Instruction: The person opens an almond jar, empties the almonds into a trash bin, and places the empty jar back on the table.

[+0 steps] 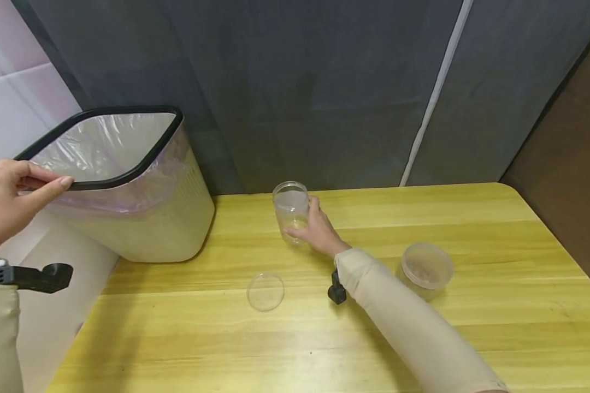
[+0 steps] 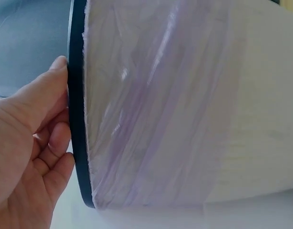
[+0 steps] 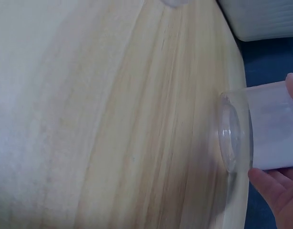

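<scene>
At the left of the head view, my left hand holds the black rim of a pale trash bin between thumb and fingers. A thin purplish bag lines the bin and folds down over its outside, as the left wrist view shows. My right hand grips a clear plastic jar near the table's back edge. The jar's mouth has no lid on it. In front of it, a round clear lid lies flat on the table. The right wrist view catches the jar's base close to the wood.
A translucent round tub stands right of my right forearm; I cannot make out its contents. A dark grey curtain hangs behind the wooden table. Along the right side rises a brown panel.
</scene>
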`<move>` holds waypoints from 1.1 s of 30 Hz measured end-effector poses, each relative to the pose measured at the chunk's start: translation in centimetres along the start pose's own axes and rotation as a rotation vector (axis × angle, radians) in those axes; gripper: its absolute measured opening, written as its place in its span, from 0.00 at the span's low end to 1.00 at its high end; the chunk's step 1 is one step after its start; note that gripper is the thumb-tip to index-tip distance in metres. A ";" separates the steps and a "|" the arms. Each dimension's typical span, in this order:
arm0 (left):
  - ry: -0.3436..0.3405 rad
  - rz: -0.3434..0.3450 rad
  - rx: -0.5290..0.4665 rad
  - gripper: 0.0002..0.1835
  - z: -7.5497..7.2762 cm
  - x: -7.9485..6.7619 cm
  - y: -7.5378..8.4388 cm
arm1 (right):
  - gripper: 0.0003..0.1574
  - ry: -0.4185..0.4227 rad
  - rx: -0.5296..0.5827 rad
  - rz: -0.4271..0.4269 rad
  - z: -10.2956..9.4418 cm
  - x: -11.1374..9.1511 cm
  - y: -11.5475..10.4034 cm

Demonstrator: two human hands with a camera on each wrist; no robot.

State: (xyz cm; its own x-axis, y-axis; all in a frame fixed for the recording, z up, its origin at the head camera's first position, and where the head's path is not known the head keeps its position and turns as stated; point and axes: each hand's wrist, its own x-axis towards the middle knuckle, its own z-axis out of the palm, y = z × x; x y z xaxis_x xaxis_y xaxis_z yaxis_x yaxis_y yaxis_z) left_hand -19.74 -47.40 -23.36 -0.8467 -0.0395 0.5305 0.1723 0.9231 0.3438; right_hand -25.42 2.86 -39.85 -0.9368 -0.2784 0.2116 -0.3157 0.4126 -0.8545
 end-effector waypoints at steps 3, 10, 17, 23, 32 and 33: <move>0.005 -0.014 -0.027 0.14 -0.1 0.0 0.0 | 0.59 0.000 -0.020 -0.003 -0.2 -0.2 -0.1; 0.073 -0.027 -0.295 0.08 -0.5 -0.9 3.8 | 0.61 -0.008 -0.046 -0.059 -2.2 -0.6 -1.6; 0.149 -0.152 -0.141 0.13 -0.7 -4.4 14.0 | 0.59 -0.013 -0.058 -0.075 -4.5 -0.5 -2.8; 0.213 -0.070 -0.124 0.22 1.0 -6.0 17.6 | 0.59 -0.053 -0.156 -0.028 -7.1 -0.5 -4.3; 0.054 0.338 -0.284 0.19 7.7 -8.5 22.6 | 0.54 -0.245 -0.272 0.031 -11.1 -0.8 -6.8; 0.022 0.351 -0.291 0.18 8.4 -8.7 23.1 | 0.53 -0.263 -0.288 0.031 -11.6 -0.9 -7.0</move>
State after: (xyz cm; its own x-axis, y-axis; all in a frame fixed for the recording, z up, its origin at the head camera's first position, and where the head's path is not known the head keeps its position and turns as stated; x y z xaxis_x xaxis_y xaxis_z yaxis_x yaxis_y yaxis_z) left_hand -12.65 -22.51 -26.52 -0.7011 0.2457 0.6694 0.5841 0.7364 0.3414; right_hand -24.16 10.32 -28.56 -0.8878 -0.4595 0.0271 -0.3522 0.6403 -0.6826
